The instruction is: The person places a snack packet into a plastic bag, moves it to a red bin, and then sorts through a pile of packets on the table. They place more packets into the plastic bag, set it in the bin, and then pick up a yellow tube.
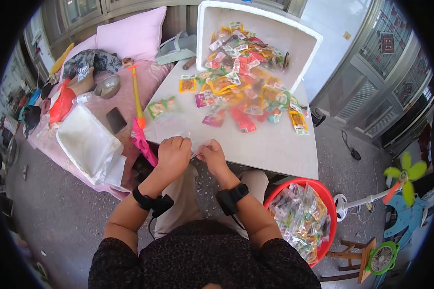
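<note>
A clear, thin plastic bag [172,126], colourless and see-through with faint creases, lies at the near edge of the white table [275,149], center of the frame. The fingers of the right hand [210,153] are pinched together at the bag's near edge; those of the left hand [174,153] are curled closed beside it, their exact grip hidden. A green-edged packet [163,107] shows at the bag's far end, whether inside or beneath cannot be told. Colourful packets [246,91] spill from a white foam box [304,58], upper center.

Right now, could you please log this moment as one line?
left hand, right hand: pinching clear bag | packets: on table, in box, in tub
</note>
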`<state>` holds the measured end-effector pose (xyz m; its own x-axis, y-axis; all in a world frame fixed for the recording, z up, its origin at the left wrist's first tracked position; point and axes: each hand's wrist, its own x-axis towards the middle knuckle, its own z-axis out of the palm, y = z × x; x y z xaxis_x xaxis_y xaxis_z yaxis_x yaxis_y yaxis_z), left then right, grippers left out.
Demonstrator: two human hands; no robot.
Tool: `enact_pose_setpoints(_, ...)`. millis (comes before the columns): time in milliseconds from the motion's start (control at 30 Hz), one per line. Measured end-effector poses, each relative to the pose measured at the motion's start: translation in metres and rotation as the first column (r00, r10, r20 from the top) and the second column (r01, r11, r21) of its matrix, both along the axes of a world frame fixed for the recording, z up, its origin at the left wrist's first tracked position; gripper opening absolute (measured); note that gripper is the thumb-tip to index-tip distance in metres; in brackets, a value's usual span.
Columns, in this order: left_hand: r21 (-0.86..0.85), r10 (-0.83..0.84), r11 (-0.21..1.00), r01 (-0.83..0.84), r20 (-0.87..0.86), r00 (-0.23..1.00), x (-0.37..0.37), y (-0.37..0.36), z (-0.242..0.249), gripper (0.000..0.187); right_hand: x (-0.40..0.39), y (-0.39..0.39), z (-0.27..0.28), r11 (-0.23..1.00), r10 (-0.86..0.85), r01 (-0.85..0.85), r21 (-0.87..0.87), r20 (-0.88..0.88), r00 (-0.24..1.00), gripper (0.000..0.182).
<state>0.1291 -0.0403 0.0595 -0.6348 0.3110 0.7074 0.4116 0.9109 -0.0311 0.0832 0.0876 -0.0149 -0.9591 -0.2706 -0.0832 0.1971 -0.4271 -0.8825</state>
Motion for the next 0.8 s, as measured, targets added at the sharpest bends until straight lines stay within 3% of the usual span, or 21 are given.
enact_pose_setpoints(133,-0.087,0.041,0.996,-0.028,0.148,0.988,-0.042,0.004,-0.048,0.012,-0.031,0.003,-0.025,0.985,0.021,-0.024,0.171,0.019,1.000,0.008)
enact_pose_setpoints(200,0.057,0.059,0.995,-0.078,0.282,0.958,-0.059,0.006,-0.077,0.008,-0.041,0.007,-0.030,0.966,0.006,-0.018,0.259,0.046,0.999,0.010)
enact_pose_setpoints(267,0.201,0.098,0.960,-0.193,0.406,0.909,-0.069,0.012,-0.098,0.008,-0.051,0.014,-0.033,0.972,-0.015,0.010,0.235,0.017,1.000,0.011)
enact_pose_setpoints(400,0.292,0.067,0.935,-0.200,0.409,0.910,-0.077,0.016,-0.121,0.007,-0.081,0.040,-0.040,0.892,-0.173,0.215,0.399,-0.138,0.975,0.017)
enact_pose_setpoints(500,0.311,0.059,0.930,-0.194,0.395,0.917,-0.081,0.018,-0.121,0.008,-0.108,0.063,-0.041,0.848,-0.220,0.235,0.474,-0.087,0.971,0.034)
enact_pose_setpoints(600,0.310,0.054,0.932,-0.188,0.395,0.917,-0.085,0.019,-0.124,0.008,-0.126,0.069,-0.036,0.835,-0.151,0.119,0.537,0.017,0.988,0.035)
enact_pose_setpoints(700,0.318,0.054,0.928,-0.195,0.404,0.913,-0.086,0.019,-0.125,0.008,-0.130,0.067,-0.027,0.830,-0.075,0.056,0.555,0.011,0.997,0.035)
enact_pose_setpoints(800,0.331,0.055,0.923,-0.198,0.395,0.917,-0.087,0.019,-0.125,0.007,-0.136,0.058,-0.023,0.914,0.042,-0.021,0.405,-0.042,0.998,0.036)
